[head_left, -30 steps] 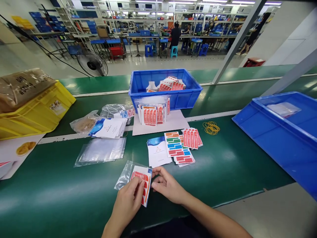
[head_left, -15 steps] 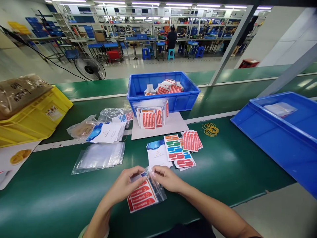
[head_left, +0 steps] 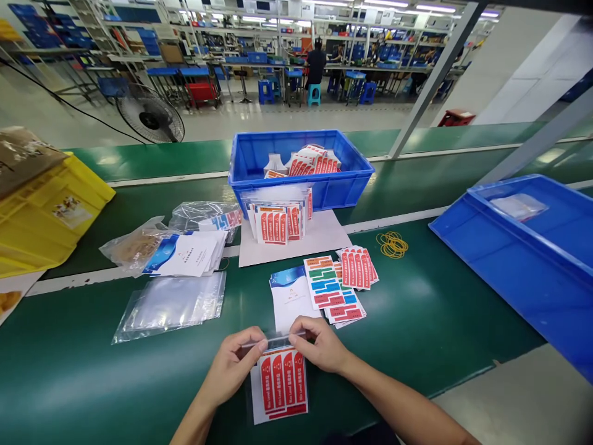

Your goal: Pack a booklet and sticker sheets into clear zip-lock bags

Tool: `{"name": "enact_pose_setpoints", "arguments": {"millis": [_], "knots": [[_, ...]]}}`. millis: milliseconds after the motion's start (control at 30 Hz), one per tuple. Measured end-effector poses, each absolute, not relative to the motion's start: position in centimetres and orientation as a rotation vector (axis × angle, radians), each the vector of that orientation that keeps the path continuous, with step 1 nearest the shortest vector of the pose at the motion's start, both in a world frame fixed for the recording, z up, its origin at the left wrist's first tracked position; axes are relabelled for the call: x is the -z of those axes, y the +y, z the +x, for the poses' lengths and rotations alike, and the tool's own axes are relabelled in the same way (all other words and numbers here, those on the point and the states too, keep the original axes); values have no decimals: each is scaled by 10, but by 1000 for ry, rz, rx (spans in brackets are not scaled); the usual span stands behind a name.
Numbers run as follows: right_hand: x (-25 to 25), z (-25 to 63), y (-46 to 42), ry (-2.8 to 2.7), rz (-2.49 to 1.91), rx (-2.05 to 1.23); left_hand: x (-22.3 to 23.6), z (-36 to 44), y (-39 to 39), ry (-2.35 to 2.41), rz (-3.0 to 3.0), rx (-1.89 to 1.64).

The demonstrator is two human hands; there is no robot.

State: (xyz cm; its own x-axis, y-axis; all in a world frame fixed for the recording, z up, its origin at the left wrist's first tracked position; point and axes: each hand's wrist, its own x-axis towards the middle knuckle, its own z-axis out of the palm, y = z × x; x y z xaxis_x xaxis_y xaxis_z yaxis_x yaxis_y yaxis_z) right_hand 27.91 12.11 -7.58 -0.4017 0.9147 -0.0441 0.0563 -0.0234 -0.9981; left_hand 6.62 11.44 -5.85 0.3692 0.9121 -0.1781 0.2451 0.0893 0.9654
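A clear plastic bag with red sticker sheets (head_left: 281, 384) inside lies on the green belt just in front of me, its opening facing away. My left hand (head_left: 235, 364) pinches the bag's top edge on the left. My right hand (head_left: 319, 343) pinches the same edge on the right. Just beyond my hands lie a white and blue leaflet (head_left: 291, 298), a coloured sticker sheet (head_left: 325, 282) on a small pile, and a fan of red sticker sheets (head_left: 357, 267).
A blue crate (head_left: 296, 185) with filled bags stands behind, more filled bags (head_left: 277, 222) propped against it. Empty clear bags (head_left: 169, 305) and leaflets (head_left: 185, 254) lie left, near a yellow crate (head_left: 44, 213). Yellow rubber bands (head_left: 393, 244) and a blue tray (head_left: 523, 253) sit right.
The bagged red stickers turned from slanted to upright on the belt. Both hands moved to the bag's top edge and now pinch it.
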Motion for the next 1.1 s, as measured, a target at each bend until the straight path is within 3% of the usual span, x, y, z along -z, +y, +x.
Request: {"name": "enact_pose_setpoints", "arguments": {"millis": [633,767,933,1100], "knots": [[77,271,114,-1733,-924,-1511,53,78,107,1081,1659,-547],[65,269,127,-1689,-908,-1574,58,68,110,1126,1460,-706],[7,265,224,-1822,-921,-1107,65,47,126,1267,1136,-1277],[-39,269,308,-1853,-1013,-390,62,42,132,1333,1093,-1341]]}}
